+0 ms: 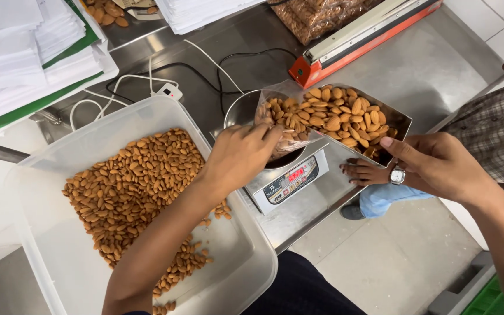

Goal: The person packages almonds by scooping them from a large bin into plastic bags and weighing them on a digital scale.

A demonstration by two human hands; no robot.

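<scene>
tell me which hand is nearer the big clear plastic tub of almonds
Left. The left hand holds a clear bag just past the rim of the big clear plastic tub of almonds. The right hand holds a metal scoop, well beyond the scale.

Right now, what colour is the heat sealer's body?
Orange-red, on the heat sealer; head view.

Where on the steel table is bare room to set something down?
Bare steel table lies right of the orange heat sealer. A small patch lies between the digital scale and the table edge. It is crowded around the white cables, paper stacks and clear plastic tub of almonds.
</scene>
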